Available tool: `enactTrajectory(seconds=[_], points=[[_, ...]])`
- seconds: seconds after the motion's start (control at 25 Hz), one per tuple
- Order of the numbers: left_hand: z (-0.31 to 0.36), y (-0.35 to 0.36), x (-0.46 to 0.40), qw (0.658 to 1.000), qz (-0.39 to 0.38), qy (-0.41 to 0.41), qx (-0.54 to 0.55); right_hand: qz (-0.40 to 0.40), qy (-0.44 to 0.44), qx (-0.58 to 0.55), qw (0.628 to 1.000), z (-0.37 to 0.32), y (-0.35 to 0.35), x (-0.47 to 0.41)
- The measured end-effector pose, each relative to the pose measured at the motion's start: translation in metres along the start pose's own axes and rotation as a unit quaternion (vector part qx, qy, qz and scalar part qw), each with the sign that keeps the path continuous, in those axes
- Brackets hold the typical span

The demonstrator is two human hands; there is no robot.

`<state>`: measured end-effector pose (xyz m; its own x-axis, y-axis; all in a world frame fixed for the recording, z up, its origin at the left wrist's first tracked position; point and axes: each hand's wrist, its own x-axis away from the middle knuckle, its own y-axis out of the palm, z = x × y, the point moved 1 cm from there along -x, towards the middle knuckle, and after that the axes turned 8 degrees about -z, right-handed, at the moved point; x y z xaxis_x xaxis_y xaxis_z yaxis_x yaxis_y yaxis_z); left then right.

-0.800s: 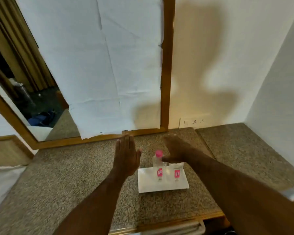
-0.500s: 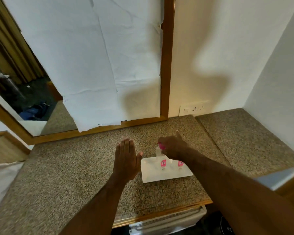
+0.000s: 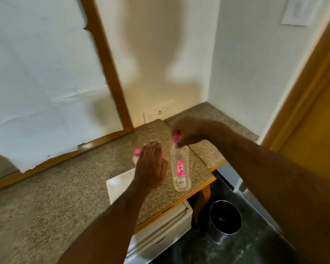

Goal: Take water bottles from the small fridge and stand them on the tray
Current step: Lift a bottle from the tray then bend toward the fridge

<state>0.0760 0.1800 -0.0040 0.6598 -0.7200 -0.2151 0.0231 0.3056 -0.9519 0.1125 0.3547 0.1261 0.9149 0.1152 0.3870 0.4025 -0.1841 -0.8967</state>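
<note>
Bottle held by its cap, hanging over the counter beside the tray

Nearest, the white fridge [image 3: 160, 237] sits under the counter edge with a dark bin [image 3: 225, 216] on the floor to its right. Above it the left hand [image 3: 151, 166] is flat and open, holding nothing, and hovers over the white tray [image 3: 118, 187], hiding most of it. Just right of that hand, the right hand [image 3: 189, 134] pinches the pink cap of a clear bottle [image 3: 180, 168], which hangs slightly tilted over the speckled counter [image 3: 65, 187], right of the tray. Farther back, a second bottle [image 3: 136, 153] peeks out behind the left hand. To set the held one down well, I would move it left over bare tray, lower it until the base sits flat, clear of its neighbour, then let go; the left hand could steady it.
</note>
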Motion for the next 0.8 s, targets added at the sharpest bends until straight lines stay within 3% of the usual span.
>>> enactTrajectory(seconds=[0.2,0.36,0.48,0.6,0.8], points=[[0.096,0.119,-0.046,0.988,-0.134,0.079,-0.022,0.0,0.159,-0.041,0.986,0.131,0.118,0.033],[0.099,0.222,-0.074,0.978,-0.196,0.027,-0.071,0.012,0.26,-0.13,0.957,0.207,0.277,0.002],[0.079,0.262,-0.074,0.98,-0.177,-0.008,-0.085,0.0,0.305,-0.187,0.934,0.236,0.38,-0.028],[0.073,0.277,-0.077,0.988,-0.142,0.01,-0.068,-0.022,0.327,-0.203,0.922,0.262,0.459,-0.054],[0.076,0.282,-0.078,0.987,-0.13,-0.006,-0.09,0.018,0.381,-0.292,0.877,0.279,0.532,-0.093]])
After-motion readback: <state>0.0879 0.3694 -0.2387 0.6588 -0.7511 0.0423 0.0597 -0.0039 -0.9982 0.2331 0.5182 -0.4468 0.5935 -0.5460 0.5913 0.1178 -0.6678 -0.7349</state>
